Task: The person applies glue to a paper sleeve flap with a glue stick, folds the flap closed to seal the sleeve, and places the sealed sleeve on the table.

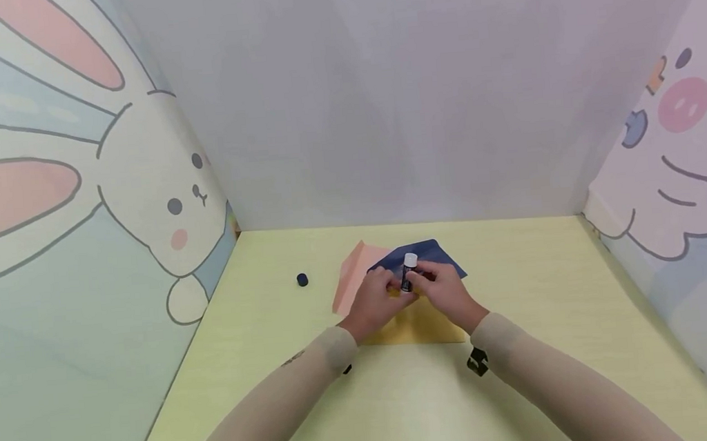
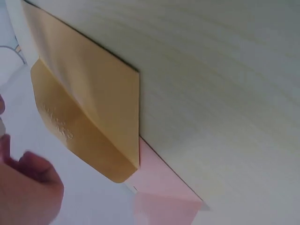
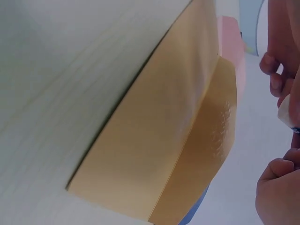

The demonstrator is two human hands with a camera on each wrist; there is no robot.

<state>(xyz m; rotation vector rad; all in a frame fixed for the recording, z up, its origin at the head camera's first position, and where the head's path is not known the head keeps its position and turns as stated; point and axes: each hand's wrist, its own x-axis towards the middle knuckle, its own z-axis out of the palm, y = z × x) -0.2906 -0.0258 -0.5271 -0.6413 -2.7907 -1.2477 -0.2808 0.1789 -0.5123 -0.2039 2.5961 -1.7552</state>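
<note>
Yellow envelope (image 1: 424, 327) lies towards worktop's (image 1: 553, 302) far edge, pale-marked flap (image 3: 208, 140) open, blue envelope (image 1: 438, 252) and pink envelope (image 1: 357, 270) partly behind. Right hand's (image 1: 448, 293) grip: clamped on glue stick (image 1: 407, 271) above; left hand (image 1: 377, 302) beside, its hold hard to tell. Black cap (image 1: 302, 280) towards far left corner. Risk: slack pinch could drop glue stick, smearing yellow envelope; brushed flap might stick to blue envelope.

Yellow paper envelope (image 2: 101, 77) — smooth, flap (image 2: 77, 126) rough-flecked, plastic tube (image 1: 408, 271)

Both arms (image 1: 565, 377) angle inward; left hand (image 1: 377, 298) and right hand (image 1: 448, 293) close together, fingers (image 2: 40, 165) curled, wrists (image 1: 478, 318) behind them.
</note>
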